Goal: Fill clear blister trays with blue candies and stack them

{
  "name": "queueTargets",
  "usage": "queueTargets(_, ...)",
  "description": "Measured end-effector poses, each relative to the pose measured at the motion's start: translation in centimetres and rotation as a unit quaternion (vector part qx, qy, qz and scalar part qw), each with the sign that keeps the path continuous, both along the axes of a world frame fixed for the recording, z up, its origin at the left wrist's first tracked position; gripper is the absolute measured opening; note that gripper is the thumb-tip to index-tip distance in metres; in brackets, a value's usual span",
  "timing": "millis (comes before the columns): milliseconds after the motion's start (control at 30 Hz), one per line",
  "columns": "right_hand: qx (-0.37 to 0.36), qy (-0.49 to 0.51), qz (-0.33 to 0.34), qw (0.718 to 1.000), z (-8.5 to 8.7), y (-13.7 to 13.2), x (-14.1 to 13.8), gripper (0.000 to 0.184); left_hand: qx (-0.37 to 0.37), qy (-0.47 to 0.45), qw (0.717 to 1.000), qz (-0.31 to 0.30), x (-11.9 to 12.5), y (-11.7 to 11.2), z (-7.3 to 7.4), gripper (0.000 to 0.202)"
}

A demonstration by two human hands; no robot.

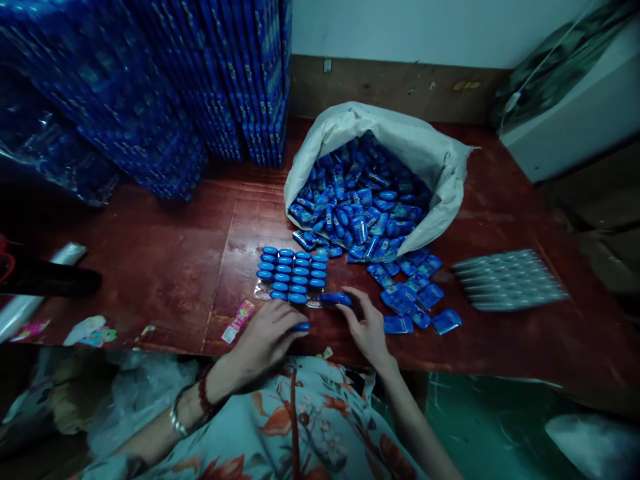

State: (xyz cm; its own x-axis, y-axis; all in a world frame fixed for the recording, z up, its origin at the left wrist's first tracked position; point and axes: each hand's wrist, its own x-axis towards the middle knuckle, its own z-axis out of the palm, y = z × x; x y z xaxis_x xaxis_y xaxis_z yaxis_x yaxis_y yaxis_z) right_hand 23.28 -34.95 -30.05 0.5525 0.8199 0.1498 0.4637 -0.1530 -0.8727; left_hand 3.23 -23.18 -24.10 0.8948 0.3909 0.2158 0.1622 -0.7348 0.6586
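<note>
Left hand [270, 337] rests at the near edge of the table [165, 267], its fingers curled around one blue capsule [301, 327] that sticks out past the fingertips. Right hand [367, 327] lies just beside it, fingers spread and loosely bent, the forefinger tip touching another blue capsule [336, 299] that lies on its side at the near right corner of the tray [293, 275]. Whether that hand pinches the capsule or only touches it I cannot tell.

Largest of all, a leaning pile of blue printed cards [150, 87] fills the far left corner of the table. Next, a white sack [430, 157] lies open near the far edge, spilling small blue packets [360, 200] too many to count. About a dozen loose packets [415, 297] trail from its mouth toward the near edge, to the right of the right hand. A stack of clear empty trays [510, 280] sits toward the right edge, blurred.

The tray lies just beyond both hands, filled with blue capsules in four columns of about six each; the exact count is hard to make out. A small pink label [239, 320] lies left of the left hand, near the edge. The left wrist wears two bracelets [193, 407], one beaded, one metal.
</note>
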Motion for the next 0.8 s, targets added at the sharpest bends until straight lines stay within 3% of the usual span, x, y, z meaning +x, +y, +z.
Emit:
queueTargets(67, 0.017, -0.076, 0.063, 0.995, -0.4, 1.1, -0.6, 0.024, 0.004, -0.063, 0.993, 0.101, -2.3, 1.2, 0.3, 0.012)
queueTargets(133, 0.029, -0.138, 0.126, 0.982, -0.6, 1.8, -0.7, 0.027, 0.000, -0.120, 0.968, 0.222, -3.8, 2.3, -0.3, 0.011)
queueTargets(200, 0.005, -0.205, 0.168, 0.964, -0.5, 2.2, -0.4, 0.031, -0.007, -0.160, 0.933, 0.323, -4.6, 3.1, -1.7, 0.012)
queueTargets(267, -0.058, -0.280, 0.196, 0.938, 0.2, 2.5, -0.1, 0.034, -0.009, -0.173, 0.917, 0.359, -4.7, 3.8, -3.5, 0.012)
queueTargets(400, -0.178, -0.389, 0.262, 0.865, 2.5, 3.8, -0.2, 0.041, 0.037, -0.139, 0.949, 0.279, -4.4, 5.2, -6.4, 0.015)
queueTargets(533, -0.247, -0.415, 0.289, 0.826, 4.1, 5.2, -1.1, 0.039, 0.121, -0.093, 0.976, 0.154, -4.6, 7.0, -6.9, 0.025)
queueTargets(667, -0.239, -0.401, 0.226, 0.855, 3.0, 4.5, -2.3, 0.042, 0.166, -0.063, 0.983, 0.054, -4.8, 8.4, -6.2, 0.030)
queueTargets(800, -0.155, -0.339, 0.115, 0.921, 0.5, 2.7, -3.2, 0.044, 0.175, -0.039, 0.984, -0.004, -4.6, 9.2, -5.6, 0.027)
